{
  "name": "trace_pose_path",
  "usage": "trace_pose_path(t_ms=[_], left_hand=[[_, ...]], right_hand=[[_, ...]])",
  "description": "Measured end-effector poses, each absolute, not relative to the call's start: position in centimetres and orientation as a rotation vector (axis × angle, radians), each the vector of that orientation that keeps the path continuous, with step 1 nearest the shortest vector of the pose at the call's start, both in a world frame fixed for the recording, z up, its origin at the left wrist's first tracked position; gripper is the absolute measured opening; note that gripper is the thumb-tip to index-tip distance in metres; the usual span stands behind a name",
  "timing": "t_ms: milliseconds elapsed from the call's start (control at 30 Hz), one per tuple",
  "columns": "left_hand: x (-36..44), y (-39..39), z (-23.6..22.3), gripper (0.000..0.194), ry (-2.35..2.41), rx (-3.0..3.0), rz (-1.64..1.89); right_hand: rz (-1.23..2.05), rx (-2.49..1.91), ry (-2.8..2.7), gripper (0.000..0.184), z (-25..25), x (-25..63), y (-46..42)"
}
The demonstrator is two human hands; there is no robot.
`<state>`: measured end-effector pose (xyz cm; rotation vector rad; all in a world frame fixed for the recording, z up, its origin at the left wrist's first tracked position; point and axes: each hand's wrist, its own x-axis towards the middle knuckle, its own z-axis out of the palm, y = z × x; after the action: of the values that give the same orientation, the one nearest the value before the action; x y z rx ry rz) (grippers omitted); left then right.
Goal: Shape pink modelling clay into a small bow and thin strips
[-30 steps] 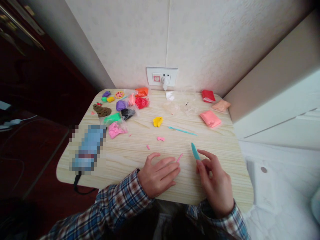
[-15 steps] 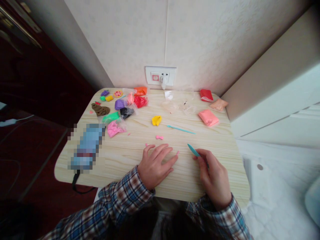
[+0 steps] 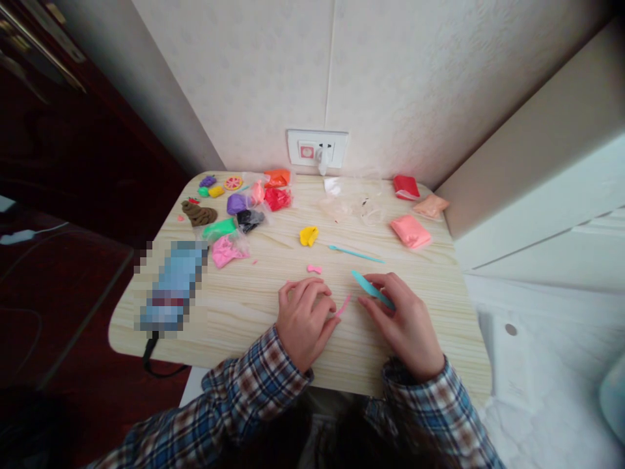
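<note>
My left hand [image 3: 303,316] rests low over the table, fingers curled. Its thumb and forefinger close on one end of a thin pink clay strip [image 3: 344,305], whose other end points up to the right. My right hand [image 3: 403,322] grips a turquoise plastic clay knife [image 3: 370,286], blade angled to the upper left, just right of the strip. Beyond my left hand lies a small pink clay bow [image 3: 314,269]. Further back are a yellow clay piece [image 3: 308,236] with a folded shape and a thin turquoise stick tool [image 3: 356,253].
Bagged clay, such as the pink bag [image 3: 228,251] and green bag [image 3: 219,228], clusters at left beside a brown coiled clay piece [image 3: 200,213]. A blurred-out phone-like device [image 3: 176,280] lies near the left edge. Salmon clay [image 3: 411,232] sits at right. A wall socket [image 3: 318,148] is behind.
My left hand has gone from spread fingers to a pinch on the pink strip, which now shows more. My right hand has moved left and up with the knife, closer to the strip.
</note>
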<state>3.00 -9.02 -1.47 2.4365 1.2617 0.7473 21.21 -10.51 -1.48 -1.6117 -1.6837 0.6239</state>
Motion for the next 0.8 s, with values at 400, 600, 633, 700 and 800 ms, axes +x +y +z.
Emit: trace_pose_path(t_ms=[400,600,633,700,800], left_hand=[[1.3,-6.7,-1.5,0.012,0.809,2.498,1.046],[1.3,-4.3,-1.3,0.02,0.488,2.827,0.978],[1.3,-4.1,-1.4,0.023,0.485,2.858,0.965],[1.2,-4.1,-1.6,0.028,0.481,2.864,0.998],[1.1,-4.4,-1.7,0.029,0.494,2.808,1.004]], right_hand=[[0.668,-1.732,-1.458,0.019,-2.0,22.8,-11.2],[0.635,-1.73,-1.533,0.023,-1.9,22.9,-11.4],[0.632,-1.736,-1.541,0.024,-1.8,22.8,-11.4],[0.65,-1.754,-1.548,0.025,-1.6,22.6,-11.4],[0.691,-1.784,-1.527,0.027,-1.4,22.4,-11.5]])
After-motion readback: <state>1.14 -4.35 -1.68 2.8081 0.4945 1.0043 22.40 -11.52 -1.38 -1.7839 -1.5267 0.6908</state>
